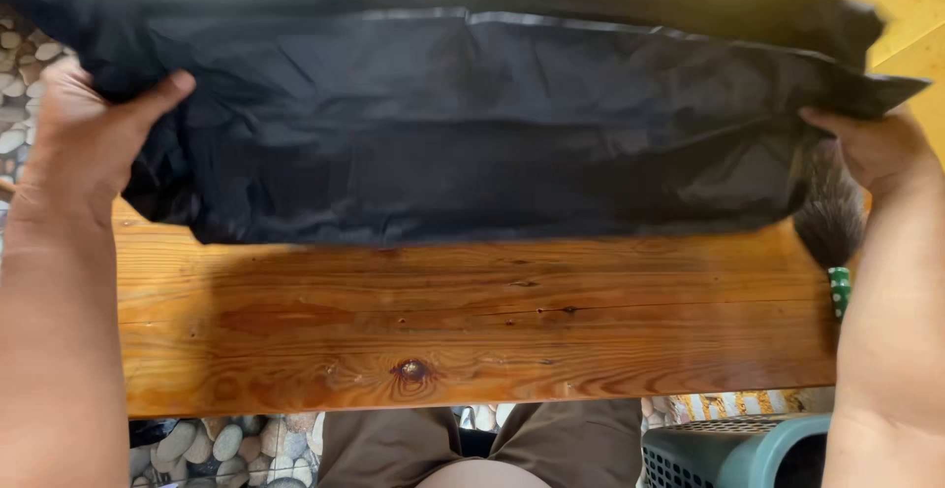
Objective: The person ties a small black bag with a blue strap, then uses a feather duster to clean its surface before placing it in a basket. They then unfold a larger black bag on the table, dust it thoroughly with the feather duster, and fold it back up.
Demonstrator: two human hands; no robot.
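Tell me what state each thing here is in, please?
black fabric: folded, creased, held above the bench
left hand: gripping the fabric's left edge
right hand: gripping its right edge
wooden bench: bare, glossy
teal basket: on the ground, contents hidden

The left hand (84, 138) and right hand (871, 148) grip a folded black garment (472, 124) above a wooden bench (472, 330).

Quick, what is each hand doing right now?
Left hand: closed on the black cloth.
Right hand: gripping the cloth's other end.
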